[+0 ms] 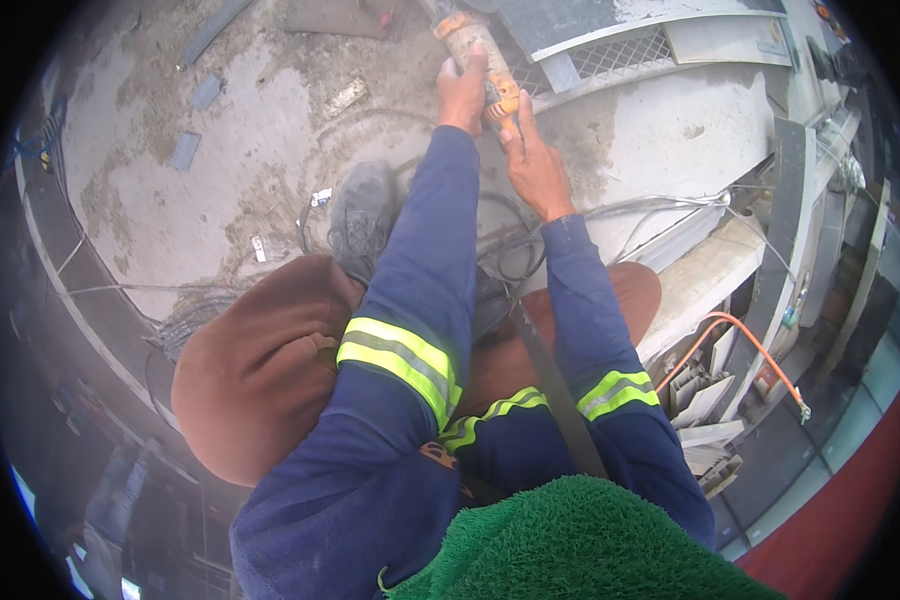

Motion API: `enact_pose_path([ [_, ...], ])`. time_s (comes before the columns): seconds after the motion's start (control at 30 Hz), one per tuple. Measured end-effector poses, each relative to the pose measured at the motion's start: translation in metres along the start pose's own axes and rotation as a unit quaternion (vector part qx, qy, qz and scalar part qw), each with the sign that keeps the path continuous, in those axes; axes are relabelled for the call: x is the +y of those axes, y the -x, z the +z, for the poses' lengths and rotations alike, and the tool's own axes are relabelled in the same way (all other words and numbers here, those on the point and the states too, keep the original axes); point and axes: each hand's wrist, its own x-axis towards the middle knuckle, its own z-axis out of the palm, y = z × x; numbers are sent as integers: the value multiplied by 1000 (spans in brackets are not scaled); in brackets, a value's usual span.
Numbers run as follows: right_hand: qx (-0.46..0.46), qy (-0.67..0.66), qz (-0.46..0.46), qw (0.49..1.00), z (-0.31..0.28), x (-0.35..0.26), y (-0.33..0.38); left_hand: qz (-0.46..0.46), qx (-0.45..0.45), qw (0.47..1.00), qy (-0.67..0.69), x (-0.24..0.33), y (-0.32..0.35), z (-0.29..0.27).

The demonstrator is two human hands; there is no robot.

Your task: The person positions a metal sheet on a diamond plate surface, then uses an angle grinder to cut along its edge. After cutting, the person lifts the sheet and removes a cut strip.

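Observation:
Both my hands are closed around a long, dusty orange-and-grey power tool (475, 40) at the top of the head view. My left hand (460, 95) wraps its body from the left side. Lower down, my right hand (537, 165) grips the orange rear end, with a finger stretched along it. The tool's front end reaches the upper edge, so its working tip cannot be made out. Just right of it lies a grey metal panel (580, 20), with a strip of diamond mesh (625, 52) along its near side.
Dark cables (515, 225) run over the stained concrete floor (260, 110) near my shoe (360, 210). Small grey metal offcuts (185, 150) lie to the left. At the right are metal profiles (795, 190), stacked scrap pieces (705, 400) and an orange hose (760, 345).

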Motion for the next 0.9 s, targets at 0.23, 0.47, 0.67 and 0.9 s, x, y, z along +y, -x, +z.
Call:
enact_pose_path([
  [0.23, 19, -13, -18, 1000, 5, 2, -5, -2, 12, 1000, -4, -1, -7, 2],
  [0.47, 6, -5, 6, 1000, 7, 2, -17, 3, -2, 1000, -12, 0, -22, 1],
  [0.67, 5, 5, 4, 1000, 6, 10, -11, 12, 9, 1000, -19, -10, -16, -3],
  [0.9, 40, 20, -34, 998, 11, 20, -8, 16, 4, 1000, 3, -9, -7, 1],
])
